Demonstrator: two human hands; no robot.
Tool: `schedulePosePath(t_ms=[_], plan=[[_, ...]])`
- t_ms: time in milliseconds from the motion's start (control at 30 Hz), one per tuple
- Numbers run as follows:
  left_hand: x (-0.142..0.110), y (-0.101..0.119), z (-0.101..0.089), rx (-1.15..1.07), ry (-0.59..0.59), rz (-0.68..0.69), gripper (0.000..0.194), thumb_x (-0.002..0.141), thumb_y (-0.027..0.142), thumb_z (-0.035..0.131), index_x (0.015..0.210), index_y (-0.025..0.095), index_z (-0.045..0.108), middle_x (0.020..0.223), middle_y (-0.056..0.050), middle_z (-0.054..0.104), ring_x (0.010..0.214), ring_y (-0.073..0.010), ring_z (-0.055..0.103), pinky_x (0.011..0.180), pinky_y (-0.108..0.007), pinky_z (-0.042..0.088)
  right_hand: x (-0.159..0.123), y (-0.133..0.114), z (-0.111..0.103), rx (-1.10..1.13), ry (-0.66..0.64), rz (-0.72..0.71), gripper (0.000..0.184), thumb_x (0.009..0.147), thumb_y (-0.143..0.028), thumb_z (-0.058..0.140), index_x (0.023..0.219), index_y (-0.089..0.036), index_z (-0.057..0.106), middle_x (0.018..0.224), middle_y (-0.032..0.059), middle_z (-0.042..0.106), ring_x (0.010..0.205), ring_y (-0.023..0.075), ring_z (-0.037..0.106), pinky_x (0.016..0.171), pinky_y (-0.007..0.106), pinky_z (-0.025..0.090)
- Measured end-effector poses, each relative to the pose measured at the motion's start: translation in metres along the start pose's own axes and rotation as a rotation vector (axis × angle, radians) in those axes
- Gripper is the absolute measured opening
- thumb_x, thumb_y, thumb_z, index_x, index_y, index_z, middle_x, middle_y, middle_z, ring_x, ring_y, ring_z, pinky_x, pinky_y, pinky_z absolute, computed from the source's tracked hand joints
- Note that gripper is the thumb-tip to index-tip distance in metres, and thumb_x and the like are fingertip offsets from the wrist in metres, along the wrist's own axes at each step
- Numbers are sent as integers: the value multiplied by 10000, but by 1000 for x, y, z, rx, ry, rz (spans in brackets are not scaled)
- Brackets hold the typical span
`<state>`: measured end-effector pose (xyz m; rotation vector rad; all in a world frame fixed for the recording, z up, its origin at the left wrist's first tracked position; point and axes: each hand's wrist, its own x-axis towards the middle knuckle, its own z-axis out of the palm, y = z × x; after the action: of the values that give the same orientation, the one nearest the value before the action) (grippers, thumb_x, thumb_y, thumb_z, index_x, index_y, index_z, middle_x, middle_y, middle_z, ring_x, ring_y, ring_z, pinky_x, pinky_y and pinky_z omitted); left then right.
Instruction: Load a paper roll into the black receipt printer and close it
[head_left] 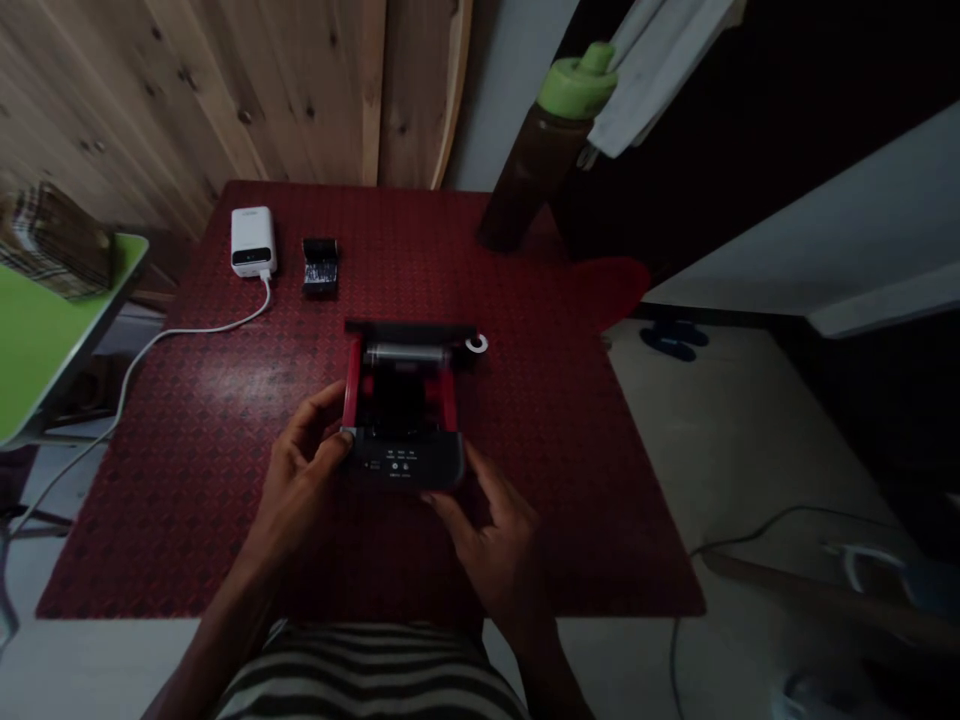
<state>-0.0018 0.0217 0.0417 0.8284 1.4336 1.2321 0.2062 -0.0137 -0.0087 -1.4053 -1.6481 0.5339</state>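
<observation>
Small black-and-red box-shaped device with its lid flipped open, resting near the middle of a red patterned tabletop, a metallic roller visible across the raised lid and a row of small pale markings on the dark front panel. Left hand clasped on the device's left side, thumb and fingers curled around the red edge. Right hand at the front right corner, fingers loosely curved and touching the dark front panel, grip not firmly closed. Just beside the lid's right end, a small white ring-shaped object lying on the tabletop. Farther back on the left, a white rectangular power bank with a white cable trailing off the table's left edge; next to it, a small black rectangular object, detail too dim to make out. At the far right corner, a tall dark bottle with a green cap. Left of the table, a green surface. Striped fabric at the bottom edge, wooden panelling behind.
</observation>
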Motion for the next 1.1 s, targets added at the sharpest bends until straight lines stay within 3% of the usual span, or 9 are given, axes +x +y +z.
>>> schedulePosePath(t_ms=[133, 233, 300, 367, 500, 633, 800, 933, 1100], plan=[[-2, -6, -3, -31, -17, -5, 609, 895, 442, 787, 1454, 214, 707, 1443, -130, 769, 1314, -346, 733, 1063, -453, 602, 3, 1, -11, -14, -51, 2, 514, 1063, -507, 747, 1474, -199, 723, 1335, 143, 843, 1167, 302, 845, 981, 417, 717], [-3, -12, -6, -40, -36, 7, 631, 932, 491, 776, 1493, 220, 679, 1477, -128, 750, 1345, -354, 716, 1099, -471, 583, 16, -2, -33, -37, -84, -32, 532, 1033, -493, 792, 1492, -235, 717, 1343, 122, 842, 1019, 278, 865, 880, 411, 735], [-3, -17, -8, -33, -47, 43, 618, 957, 523, 763, 1491, 223, 675, 1495, -129, 738, 1372, -360, 700, 1113, -477, 574, 32, -9, -46, -62, -68, -93, 416, 1075, -391, 749, 1470, -263, 730, 1338, 94, 844, 1007, 248, 857, 897, 398, 726], [-1, -23, -9, -17, -61, 96, 617, 982, 556, 738, 1501, 230, 661, 1516, -130, 722, 1379, -364, 693, 1098, -480, 580, 55, -19, -48, -103, -72, -206, 322, 1121, -239, 653, 1427, -264, 752, 1328, 80, 845, 1132, 237, 832, 1019, 405, 690], [3, -36, -9, 23, -93, 221, 660, 1010, 598, 700, 1547, 226, 611, 1541, -142, 688, 1383, -361, 681, 1131, -507, 555, 104, -42, -23, -268, -301, -394, 344, 1092, -37, 578, 1302, -201, 796, 1312, 104, 845, 1220, 267, 790, 1088, 446, 641], [5, -49, -11, 43, -75, 256, 641, 1030, 588, 681, 1550, 222, 608, 1572, -153, 656, 1456, -377, 625, 1209, -547, 487, 131, -63, 4, -523, -581, -358, 160, 1058, -82, 682, 1044, -169, 814, 1091, 113, 857, 1063, 313, 792, 975, 465, 638], [4, -51, -13, 34, -89, 225, 627, 1027, 557, 693, 1556, 233, 605, 1593, -153, 643, 1509, -377, 589, 1248, -557, 456, 128, -68, -3, -416, -536, -266, 76, 1089, -175, 684, 1099, -204, 753, 1071, 83, 848, 1000, 262, 798, 916, 390, 609], [3, -46, -11, 18, -84, 184, 616, 1021, 536, 697, 1547, 228, 613, 1567, -156, 658, 1496, -370, 601, 1226, -545, 478, 126, -58, -15, -299, -550, -182, 204, 1141, -195, 557, 1216, -256, 736, 991, 17, 852, 864, 197, 812, 815, 319, 597], [4, -43, -10, 41, -81, 193, 604, 1027, 535, 688, 1539, 223, 614, 1571, -157, 656, 1510, -360, 590, 1249, -540, 449, 143, -64, 8, -727, -750, -184, 195, 1036, -201, 726, 1212, -241, 802, 928, 96, 865, 827, 311, 833, 696, 373, 590]])
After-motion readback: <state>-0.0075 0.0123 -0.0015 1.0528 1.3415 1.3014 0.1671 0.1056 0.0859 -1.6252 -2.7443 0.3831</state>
